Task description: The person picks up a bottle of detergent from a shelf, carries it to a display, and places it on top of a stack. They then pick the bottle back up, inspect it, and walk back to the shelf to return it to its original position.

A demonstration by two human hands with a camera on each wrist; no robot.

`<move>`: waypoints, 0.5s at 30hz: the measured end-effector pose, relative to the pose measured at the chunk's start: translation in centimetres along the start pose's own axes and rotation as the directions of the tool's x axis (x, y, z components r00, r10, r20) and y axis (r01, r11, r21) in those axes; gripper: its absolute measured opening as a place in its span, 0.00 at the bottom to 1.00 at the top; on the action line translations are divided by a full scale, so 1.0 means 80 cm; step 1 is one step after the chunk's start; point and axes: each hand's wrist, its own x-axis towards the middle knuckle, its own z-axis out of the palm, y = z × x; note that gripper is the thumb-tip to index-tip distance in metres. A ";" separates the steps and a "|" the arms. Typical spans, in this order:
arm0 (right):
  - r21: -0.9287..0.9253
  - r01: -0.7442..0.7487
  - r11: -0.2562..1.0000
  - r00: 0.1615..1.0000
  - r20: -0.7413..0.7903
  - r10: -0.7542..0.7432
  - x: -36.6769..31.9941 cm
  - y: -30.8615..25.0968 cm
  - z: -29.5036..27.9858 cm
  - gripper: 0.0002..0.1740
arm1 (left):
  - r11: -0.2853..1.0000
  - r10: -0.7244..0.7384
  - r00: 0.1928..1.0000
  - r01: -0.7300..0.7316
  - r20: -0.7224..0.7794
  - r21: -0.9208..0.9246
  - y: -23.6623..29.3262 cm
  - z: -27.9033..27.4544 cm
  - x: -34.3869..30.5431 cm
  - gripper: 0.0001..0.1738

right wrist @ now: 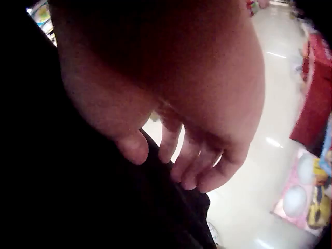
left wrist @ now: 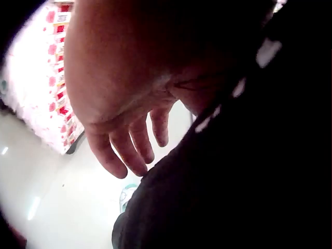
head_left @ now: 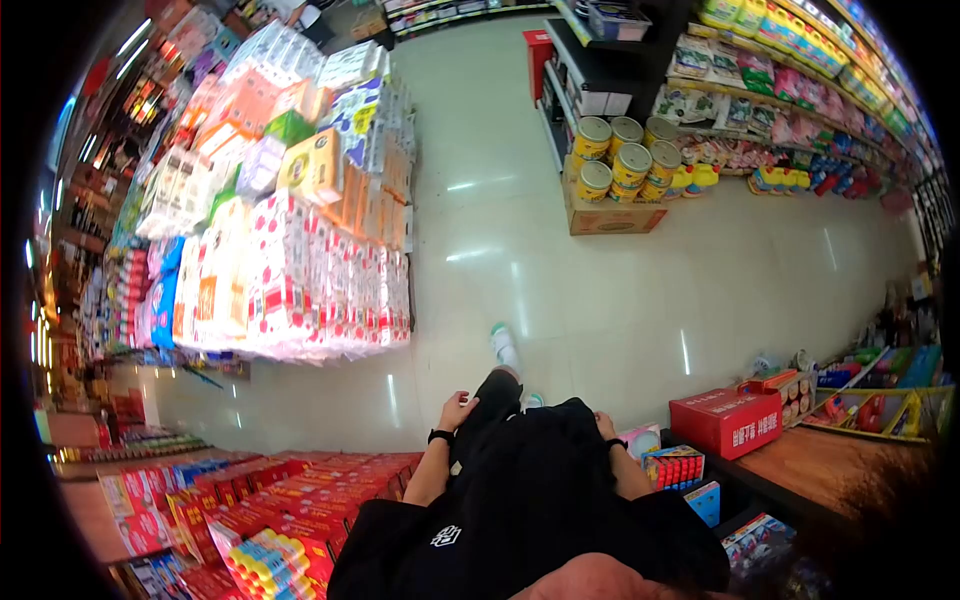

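Observation:
My left hand (head_left: 457,410) hangs beside the dark shorts (head_left: 497,395), with nothing in it. In the left wrist view its fingers (left wrist: 136,148) droop loosely next to the dark cloth. My right hand (head_left: 605,424) is down at the other hip, partly hidden by the black shirt (head_left: 530,490) in the head view. The right wrist view shows its fingers (right wrist: 199,163) loosely bent beside the clothing, holding nothing. One foot in a white and green shoe (head_left: 504,345) is set forward on the tiled floor (head_left: 480,270).
Stacked tissue packs (head_left: 300,270) stand ahead on the left. Yellow cans (head_left: 630,165) sit on a carton (head_left: 612,218) at a shelf end. Red boxes (head_left: 300,500) line the near left; a red carton (head_left: 725,420) stands at the right. Stocked shelves (head_left: 770,90) fill the far right.

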 end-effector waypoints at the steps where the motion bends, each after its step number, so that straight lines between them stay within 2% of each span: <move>1: 0.020 0.014 1.000 0.999 -0.030 -0.013 0.000 0.025 0.014 0.20 | 0.999 0.026 0.999 -0.027 0.032 0.031 0.012 0.000 0.011 0.39; 3: 0.154 0.007 0.988 1.000 -0.020 -0.004 -0.033 0.019 0.011 0.20 | 0.992 0.075 0.993 -0.084 0.095 0.089 0.030 -0.001 0.035 0.39; 4: 0.162 -0.010 0.987 1.000 -0.017 0.013 -0.049 0.022 0.005 0.20 | 0.988 0.093 0.991 -0.104 0.100 0.112 0.029 0.004 0.056 0.34; 7: 0.140 -0.093 0.986 0.994 -0.039 0.099 -0.073 0.038 0.000 0.18 | 0.986 0.102 0.953 -0.135 0.284 0.099 0.068 0.006 0.112 0.29; 8: 0.129 -0.114 0.985 0.991 -0.050 0.121 -0.071 0.033 -0.005 0.17 | 0.985 0.052 0.951 -0.100 0.306 0.144 0.091 0.005 0.129 0.25; 11: 0.106 -0.134 0.985 0.984 -0.104 0.144 -0.046 0.014 -0.017 0.15 | 0.966 0.049 0.922 -0.142 0.384 0.217 0.139 -0.003 0.186 0.26; 15: 0.055 -0.074 0.996 0.977 -0.199 0.083 0.047 -0.033 -0.033 0.14 | 0.945 0.098 0.912 -0.211 0.398 0.251 0.202 -0.015 0.261 0.29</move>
